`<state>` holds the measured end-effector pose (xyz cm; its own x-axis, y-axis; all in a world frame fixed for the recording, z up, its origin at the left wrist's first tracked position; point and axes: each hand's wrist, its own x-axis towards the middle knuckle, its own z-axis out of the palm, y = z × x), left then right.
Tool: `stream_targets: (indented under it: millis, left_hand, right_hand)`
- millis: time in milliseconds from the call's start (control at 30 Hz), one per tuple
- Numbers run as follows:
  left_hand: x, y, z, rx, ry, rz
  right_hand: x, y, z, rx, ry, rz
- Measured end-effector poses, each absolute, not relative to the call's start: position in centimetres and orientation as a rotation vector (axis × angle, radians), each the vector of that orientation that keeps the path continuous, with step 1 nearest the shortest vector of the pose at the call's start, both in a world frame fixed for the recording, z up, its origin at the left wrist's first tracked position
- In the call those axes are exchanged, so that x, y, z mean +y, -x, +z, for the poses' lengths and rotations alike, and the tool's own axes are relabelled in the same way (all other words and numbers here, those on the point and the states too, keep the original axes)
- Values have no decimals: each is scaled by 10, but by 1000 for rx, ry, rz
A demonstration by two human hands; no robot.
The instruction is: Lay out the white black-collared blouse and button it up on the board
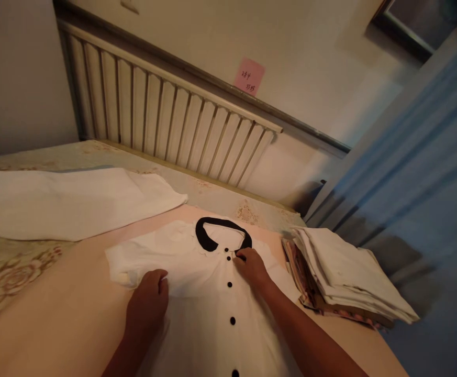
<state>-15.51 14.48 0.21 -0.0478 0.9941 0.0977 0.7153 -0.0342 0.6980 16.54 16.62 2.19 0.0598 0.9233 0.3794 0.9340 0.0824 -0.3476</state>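
A white short-sleeved shirt [197, 309] lies front up, its black collar [204, 235] away from me and a row of black buttons down the middle. My right hand [254, 268] is closed in a pinch on the shirt just below the right end of the collar, beside the top buttons. At the shirt's left side, under the sleeve [124, 264], my left hand [148, 301] is closed, thumb and forefinger together at the fabric edge. Its other fingers are hidden behind the hand. My right forearm covers part of the shirt's right side.
A stack of folded clothes [354, 267] sits to the right, near a blue curtain [416, 173]. Another white garment [67, 204] lies flat at the left. Beneath are a pink cloth [67, 293] and a floral cover [20, 277]. A radiator [165, 115] lines the wall behind.
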Motion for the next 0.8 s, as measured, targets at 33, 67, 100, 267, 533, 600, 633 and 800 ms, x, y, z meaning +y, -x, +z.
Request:
stream_targets:
  millis: [33,67,100,267,533,600,633,800]
  left_hand:
    - [145,155,2,1809,-1793,846]
    - [145,155,2,1809,-1796,848]
    - [145,155,3,1807,-1799,849]
    - [143,155,7,1804,-1787,839]
    - [142,155,5,1779,-1788,841]
    - [143,155,4,1774,-1800,846]
    - [143,154,4,1780,-1800,845]
    - [142,153,8,1808,-1804,830]
  right_hand:
    - [169,-165,24,-1836,1834,-11]
    - [173,-164,26,-1823,1838,3]
    - [177,-163,28,-1813,1839,15]
    - [199,-149,25,-1850,1824,86]
    - [223,-150,9,-1852,1858,288]
    - [225,-153,9,-1848,1849,346]
    - [226,-154,9,-1844,1844,364]
    - [220,-150,17,-1831,1813,322]
